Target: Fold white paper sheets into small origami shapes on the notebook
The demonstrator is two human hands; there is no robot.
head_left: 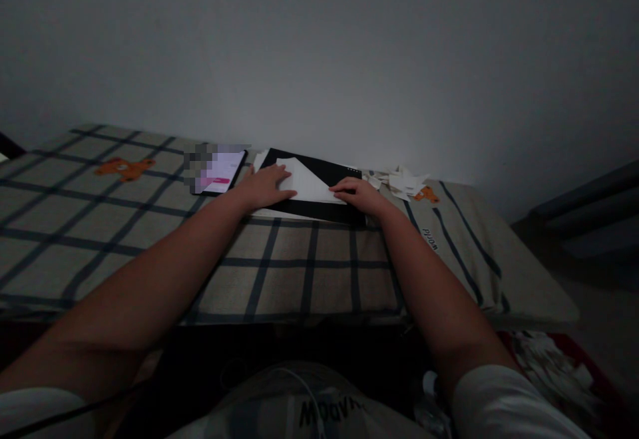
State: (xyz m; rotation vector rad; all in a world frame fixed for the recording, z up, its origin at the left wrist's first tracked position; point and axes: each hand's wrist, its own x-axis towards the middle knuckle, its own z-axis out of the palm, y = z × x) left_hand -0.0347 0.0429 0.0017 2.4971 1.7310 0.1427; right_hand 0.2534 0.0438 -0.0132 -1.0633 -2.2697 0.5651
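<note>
I'm resting my left hand, fingers spread, on the nine o'clock side of a white paper sheet that is lying atop a black board at my twelve o'clock. My right hand is holding its fingertips bunched at the sheet's three o'clock corner, though I can't tell whether they're pinching or pressing. Beyond my hands, a lit tablet is lying at nine o'clock, paper scraps at three.
</note>
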